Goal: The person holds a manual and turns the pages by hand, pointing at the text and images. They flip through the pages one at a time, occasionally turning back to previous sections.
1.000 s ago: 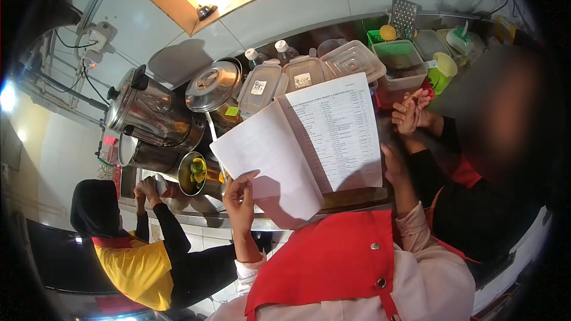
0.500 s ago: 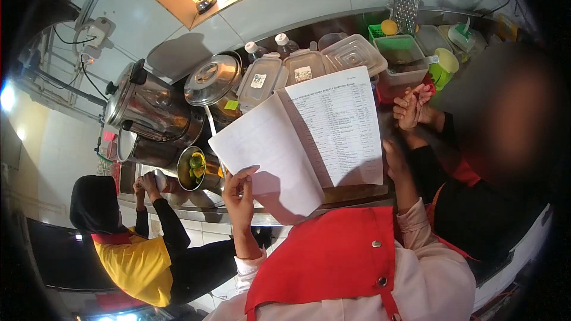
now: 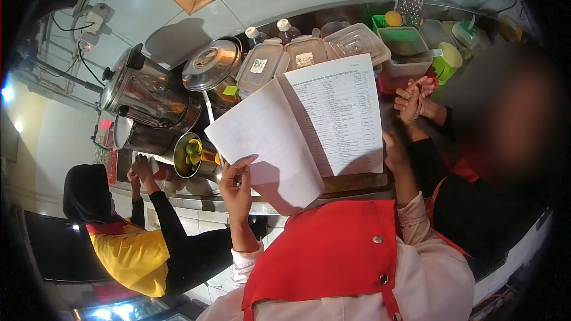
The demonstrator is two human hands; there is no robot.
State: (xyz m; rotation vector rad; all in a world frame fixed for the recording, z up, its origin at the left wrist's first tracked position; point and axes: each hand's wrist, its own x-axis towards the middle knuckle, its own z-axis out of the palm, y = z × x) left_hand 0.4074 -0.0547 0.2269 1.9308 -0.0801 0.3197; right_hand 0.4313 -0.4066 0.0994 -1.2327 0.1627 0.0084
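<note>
Stapled sheets of paper (image 3: 342, 125) lie opened up in front of me, with a printed table on the right-hand page. The left page (image 3: 256, 134) is turned over and looks blank, with a shadow across it. My left hand (image 3: 236, 189) has its fingers curled at the lower left edge of that turned page, one fingertip resting over the paper. At the right edge of the printed page, my right hand (image 3: 395, 153) grips the sheets; some of its fingers are hidden.
Lidded plastic boxes (image 3: 260, 68), a lidded pot (image 3: 209, 65) and a large steel urn (image 3: 128, 80) stand behind the papers. A steel bowl (image 3: 185, 165) holds green and yellow pieces. One co-worker (image 3: 128, 249) is at left; another's clasped hands (image 3: 413, 100) are at right.
My left hand has moved slightly up and left along the page edge. The papers tilt a little differently, and the whole view has shifted slightly. The left co-worker's hands have risen a little.
</note>
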